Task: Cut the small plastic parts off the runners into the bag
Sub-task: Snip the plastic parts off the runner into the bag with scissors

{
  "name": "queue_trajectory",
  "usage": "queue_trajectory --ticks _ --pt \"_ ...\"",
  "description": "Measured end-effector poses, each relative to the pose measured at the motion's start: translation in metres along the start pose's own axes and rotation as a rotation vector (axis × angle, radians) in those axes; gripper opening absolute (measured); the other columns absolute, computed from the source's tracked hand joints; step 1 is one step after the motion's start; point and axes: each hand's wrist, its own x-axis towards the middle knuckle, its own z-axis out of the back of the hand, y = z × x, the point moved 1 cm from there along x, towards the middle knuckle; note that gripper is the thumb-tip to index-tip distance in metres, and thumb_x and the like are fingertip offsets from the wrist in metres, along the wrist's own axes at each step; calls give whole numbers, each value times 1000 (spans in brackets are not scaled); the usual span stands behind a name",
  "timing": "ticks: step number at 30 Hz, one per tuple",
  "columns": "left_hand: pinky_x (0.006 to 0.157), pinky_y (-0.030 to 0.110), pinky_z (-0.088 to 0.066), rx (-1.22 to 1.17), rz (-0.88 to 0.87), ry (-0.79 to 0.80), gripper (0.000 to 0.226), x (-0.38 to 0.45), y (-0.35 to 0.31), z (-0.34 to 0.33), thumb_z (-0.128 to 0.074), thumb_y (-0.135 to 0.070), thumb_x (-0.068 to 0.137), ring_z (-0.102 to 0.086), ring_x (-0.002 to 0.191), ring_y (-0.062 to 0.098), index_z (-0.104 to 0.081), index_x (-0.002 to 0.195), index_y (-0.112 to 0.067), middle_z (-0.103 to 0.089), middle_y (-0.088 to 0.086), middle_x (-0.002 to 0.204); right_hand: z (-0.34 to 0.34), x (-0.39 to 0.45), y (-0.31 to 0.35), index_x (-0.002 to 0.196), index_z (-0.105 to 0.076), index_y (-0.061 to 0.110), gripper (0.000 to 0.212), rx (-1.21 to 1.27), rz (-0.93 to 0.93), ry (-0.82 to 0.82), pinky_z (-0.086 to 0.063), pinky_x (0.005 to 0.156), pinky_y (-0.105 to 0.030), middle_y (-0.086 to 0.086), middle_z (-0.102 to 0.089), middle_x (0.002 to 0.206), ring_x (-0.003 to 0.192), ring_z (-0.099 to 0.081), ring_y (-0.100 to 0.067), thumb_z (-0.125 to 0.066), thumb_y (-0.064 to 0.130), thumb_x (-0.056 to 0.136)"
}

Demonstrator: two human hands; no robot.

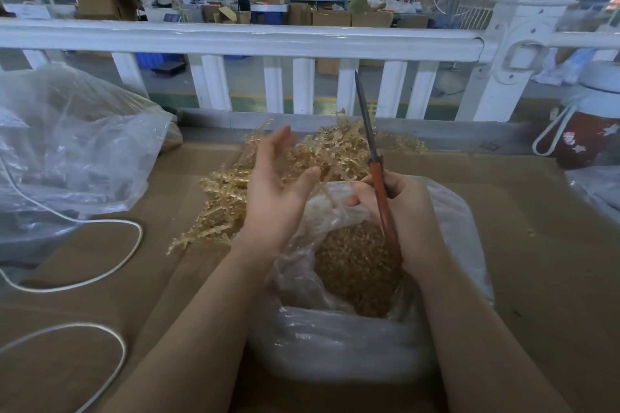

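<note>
My left hand is open and empty, just short of the runners heaped directly beyond the bag, so it is nearer them than my right hand, which grips the knife, blade pointing up and away over the bag's mouth.

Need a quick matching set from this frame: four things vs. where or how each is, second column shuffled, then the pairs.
1. knife
2. left hand
3. cut parts
4. runners

A. piled on the table beyond the hands
B. gripped in the right hand, blade up
C. inside the open clear bag
D. open, fingers relaxed, palm showing

Pairs: 1-B, 2-D, 3-C, 4-A
</note>
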Motion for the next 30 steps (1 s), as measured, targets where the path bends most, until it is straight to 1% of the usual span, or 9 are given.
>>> queue_trajectory --ticks 4,7,11,16,21,23,25,27,30 --pt "100 47 -53 -73 294 201 71 -4 1 -10 -80 -38 78 -64 113 16 -50 140 -21 -64 -8 123 -1 1 0 79 -75 15 14 1 -5 29 -50 59 -13 2 -76 76 60 -66 -1 -70 19 92" --pt "97 54 -53 -250 407 195 66 -1 4 -10 -85 -36 61 -70 102 25 -62 120 -16 -71 2 107 -1 1 0 84 -74 12 13 3 -4 41 -50 58 -14 2 -77 76 58 -66 -1 -69 19 93" --pt "96 55 -53 -372 400 313 18 -1 6 -8 -84 -21 68 -67 87 31 -75 82 -14 -72 10 87 0 1 0 88 -74 5 14 44 -1 54 -43 50 -8 5 -74 69 50 -59 2 -68 17 93" --pt "97 56 -53 -285 315 307 15 -4 1 -11 -79 -29 73 -67 92 30 -78 81 -16 -72 23 102 -2 2 0 87 -74 6 13 38 12 49 -43 51 -9 1 -75 72 51 -60 2 -69 17 93" --pt "93 52 -54 -235 243 309 9 -3 2 -13 -73 -22 87 -66 88 27 -76 81 -16 -71 18 95 -2 1 2 83 -75 9 14 -7 12 48 -41 48 -7 6 -72 65 47 -57 3 -69 18 93" --pt "85 45 -55 -229 234 293 12 -3 3 -13 -72 -21 89 -62 81 24 -74 79 -15 -68 14 86 -3 0 4 81 -74 12 15 -23 25 54 -45 51 -10 3 -73 68 51 -61 0 -70 21 92" --pt "78 40 -55 -225 224 261 15 -3 2 -12 -70 -21 91 -63 75 22 -72 77 -14 -68 12 81 -3 -2 5 78 -73 17 16 -38 39 54 -52 58 -16 2 -73 69 59 -66 -6 -75 29 88" --pt "84 42 -55 -174 194 206 19 -1 2 -9 -68 -20 93 -65 81 29 -70 78 -8 -69 20 88 -1 -2 5 77 -70 23 23 -136 73 36 -52 61 -20 8 -71 70 64 -66 -5 -77 44 83" --pt "68 20 -53 -49 113 167 21 2 1 -3 -65 -20 95 -62 73 8 -69 77 -12 -71 13 91 3 -3 2 86 -63 34 50 -356 117 5 -45 64 -18 19 -68 76 73 -63 1 -66 81 68"
